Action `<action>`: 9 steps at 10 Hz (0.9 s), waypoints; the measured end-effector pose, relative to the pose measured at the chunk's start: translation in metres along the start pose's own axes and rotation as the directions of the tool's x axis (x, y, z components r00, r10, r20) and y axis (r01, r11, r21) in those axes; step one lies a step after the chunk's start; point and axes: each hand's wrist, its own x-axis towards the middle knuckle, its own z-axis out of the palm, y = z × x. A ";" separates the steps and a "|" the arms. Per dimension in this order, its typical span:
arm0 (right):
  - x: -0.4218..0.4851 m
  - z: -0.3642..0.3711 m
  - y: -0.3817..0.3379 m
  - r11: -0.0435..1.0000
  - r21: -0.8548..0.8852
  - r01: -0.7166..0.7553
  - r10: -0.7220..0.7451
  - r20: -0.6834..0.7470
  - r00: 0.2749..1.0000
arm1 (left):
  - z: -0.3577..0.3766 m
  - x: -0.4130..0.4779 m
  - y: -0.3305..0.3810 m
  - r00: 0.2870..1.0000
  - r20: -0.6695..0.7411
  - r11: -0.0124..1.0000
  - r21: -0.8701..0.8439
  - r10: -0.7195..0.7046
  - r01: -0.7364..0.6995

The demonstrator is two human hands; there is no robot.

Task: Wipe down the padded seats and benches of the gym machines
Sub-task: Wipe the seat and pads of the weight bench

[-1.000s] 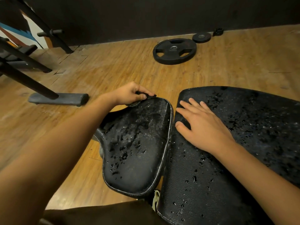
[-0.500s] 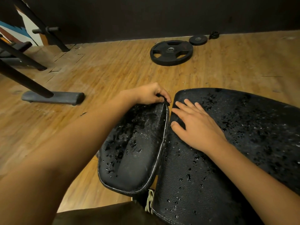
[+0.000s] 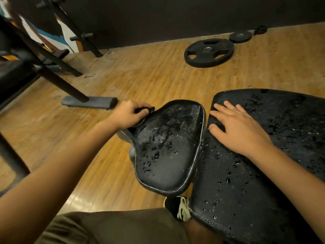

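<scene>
Landmark: I place everything against the small black leather-look seat pad [image 3: 168, 147], white-stitched round its rim and beaded with water drops.
Machine frame: slanted black steel tubes [image 3: 52, 80], well left of the seat pad.
Foot bar: flat grey bar [image 3: 89, 102] on the wooden plank floor [image 3: 158, 76], left of the seat pad's far corner.
Left hand: my left hand [image 3: 130, 114] sits at the seat pad's far left edge, fingers curled tight.
Cloth: small black bunched cloth [image 3: 144, 110], pinched in those fingers and touching the seat pad's far left corner.
Shoe: black shoe with pale laces [image 3: 177, 206], just below the seat pad's near rim.
Large plate: black rubber weight plate with grip slots [image 3: 209, 52], flat on the floor, well beyond the seat pad.
Right hand: my right hand [image 3: 239, 127] is just right of the seat pad, palm down, fingers spread and straight.
Bench pad: wide black textured bench pad [image 3: 263, 182], wet, edge to edge with the seat pad's right side, under my right hand.
Small plate: small black disc plate [image 3: 240, 36], far beyond the seat pad, to its right.
</scene>
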 end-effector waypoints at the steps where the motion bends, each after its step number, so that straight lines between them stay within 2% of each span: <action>1: 0.000 -0.001 -0.001 1.000 -0.013 0.001 -0.001 0.006 1.000 | 0.007 -0.030 -0.003 0.979 -0.189 0.986 -0.160 -0.078 0.047; 2: 0.000 0.000 -0.002 1.000 -0.027 0.003 -0.003 0.014 1.000 | 0.020 -0.032 0.001 0.933 -0.304 0.958 -0.262 -0.194 0.114; 4: -0.002 -0.003 -0.004 0.999 -0.032 -0.003 0.003 0.019 1.000 | 0.052 -0.049 0.042 0.778 -0.457 0.873 -0.427 -0.432 0.234; 5: -0.002 -0.004 -0.005 1.000 -0.029 -0.002 0.003 0.019 1.000 | 0.063 -0.077 0.060 0.746 -0.425 0.826 -0.482 -0.512 0.292; 7: -0.001 -0.003 -0.004 0.999 -0.039 0.007 -0.006 0.012 1.000 | 0.081 -0.106 0.080 0.761 -0.349 0.782 -0.538 -0.547 0.316; 9: -0.001 -0.001 -0.003 0.999 -0.043 0.010 -0.010 0.010 1.000 | 0.075 -0.087 0.071 0.756 -0.376 0.801 -0.509 -0.536 0.315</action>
